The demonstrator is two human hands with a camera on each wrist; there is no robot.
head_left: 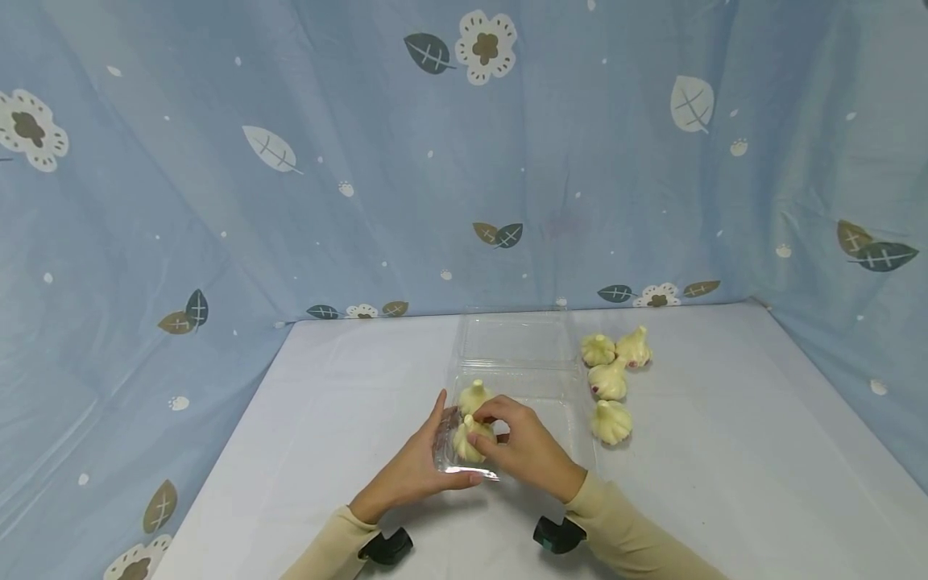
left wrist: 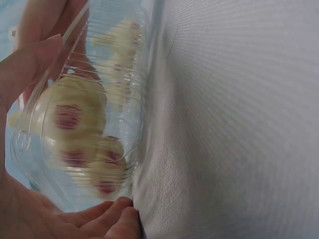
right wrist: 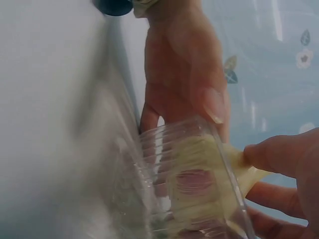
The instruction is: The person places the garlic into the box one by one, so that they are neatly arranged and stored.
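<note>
A clear plastic clamshell container [head_left: 547, 403] lies with its lid [head_left: 518, 338] folded back. My left hand [head_left: 420, 463] grips its near left corner, thumb along the front wall and fingers along the left side. Inside that corner, my right hand [head_left: 532, 447] pinches a pale garlic bulb [head_left: 467, 443] by its upper part, between thumb and fingers. Just behind it sits another garlic bulb [head_left: 474, 395]. In the left wrist view, purplish bases of garlic [left wrist: 67, 117] show through the ribbed wall. The right wrist view has the pinched bulb's stem [right wrist: 251, 174] between the fingertips.
To the container's right, several more garlic bulbs [head_left: 609, 379] lie in a loose group on the white tabletop [head_left: 725, 451]. A blue curtain [head_left: 406, 177] with leaves and flowers hangs behind and at both sides. Dark wrist mounts [head_left: 387, 548] sit under both forearms.
</note>
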